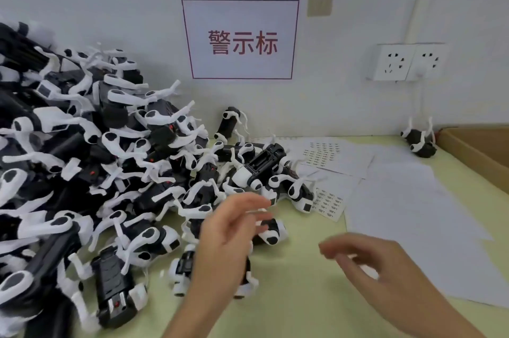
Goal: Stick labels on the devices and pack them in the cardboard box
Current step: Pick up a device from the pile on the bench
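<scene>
A big heap of black-and-white devices (91, 161) fills the left of the table up against the wall. My left hand (228, 230) hovers with relaxed fingers over the heap's near right edge, above a device (271, 233) lying there, and holds nothing. My right hand (366, 260) floats over the bare table to its right, fingers loosely bent and blurred, holding nothing. Label sheets (329, 202) lie beside the heap, with a second printed sheet (321, 153) further back. A corner of the cardboard box (479, 150) shows at the right edge.
One device (420, 139) lies alone near the wall by the box. White paper sheets (407, 200) cover the table's right side. On the wall are a sign with red characters (241, 40) and a double socket (407, 62) with a cable plugged in.
</scene>
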A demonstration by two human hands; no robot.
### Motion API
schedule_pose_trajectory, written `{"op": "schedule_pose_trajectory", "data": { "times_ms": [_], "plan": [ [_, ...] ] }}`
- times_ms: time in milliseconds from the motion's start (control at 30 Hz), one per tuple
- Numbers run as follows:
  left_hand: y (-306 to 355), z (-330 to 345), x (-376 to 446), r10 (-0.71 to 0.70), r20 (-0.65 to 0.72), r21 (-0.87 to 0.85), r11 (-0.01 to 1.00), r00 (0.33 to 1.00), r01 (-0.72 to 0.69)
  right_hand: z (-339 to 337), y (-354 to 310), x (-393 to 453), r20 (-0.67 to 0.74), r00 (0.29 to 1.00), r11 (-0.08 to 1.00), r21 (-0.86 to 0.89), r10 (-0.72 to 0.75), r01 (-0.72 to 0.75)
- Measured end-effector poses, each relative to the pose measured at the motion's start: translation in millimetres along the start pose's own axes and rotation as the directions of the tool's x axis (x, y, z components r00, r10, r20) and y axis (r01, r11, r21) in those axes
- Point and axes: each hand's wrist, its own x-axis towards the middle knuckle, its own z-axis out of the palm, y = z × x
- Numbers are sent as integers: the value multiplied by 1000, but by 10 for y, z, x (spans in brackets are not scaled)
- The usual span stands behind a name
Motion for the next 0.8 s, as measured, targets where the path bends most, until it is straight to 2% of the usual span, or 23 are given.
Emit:
{"op": "schedule_pose_trajectory", "data": {
  "times_ms": [33,100,167,300,367,400,467,533,667,733,800],
  "plan": [
    [48,146,22,41,-51,9,999,998,-41,88,13,161,-53,998,1000,-5,-15,15],
    [-27,426,200,144,-51,154,979,988,-135,188,116,454,-143,990,1000,13,0,2],
    [-127,574,343,226,6,344,914,974,-214,233,219,688,-185,983,1000,-11,1,-3],
    [-351,665,593,323,184,668,652,928,-359,369,352,1015,-183,980,993,-100,-75,57],
    [-414,651,751,314,245,764,521,917,-382,416,418,1101,-186,981,989,-143,-62,35],
    [-438,625,829,289,261,787,488,921,-377,439,452,1122,-189,980,985,-171,-59,27],
    [-479,538,979,196,294,814,462,935,-353,474,521,1138,-184,982,968,-251,-53,6],
    [-534,450,1124,167,322,825,434,932,-363,482,580,1138,-156,987,926,-377,-39,-23],
    [-492,383,1350,57,328,824,470,943,-315,474,602,1150,-165,986,832,-550,-29,-67],
    [-367,425,1375,88,303,796,524,949,-302,465,585,1149,-175,984,811,-579,-22,-85],
    [-189,490,1295,235,309,789,478,922,-386,452,584,1150,-186,982,806,-583,-12,-101]
  ]
}}
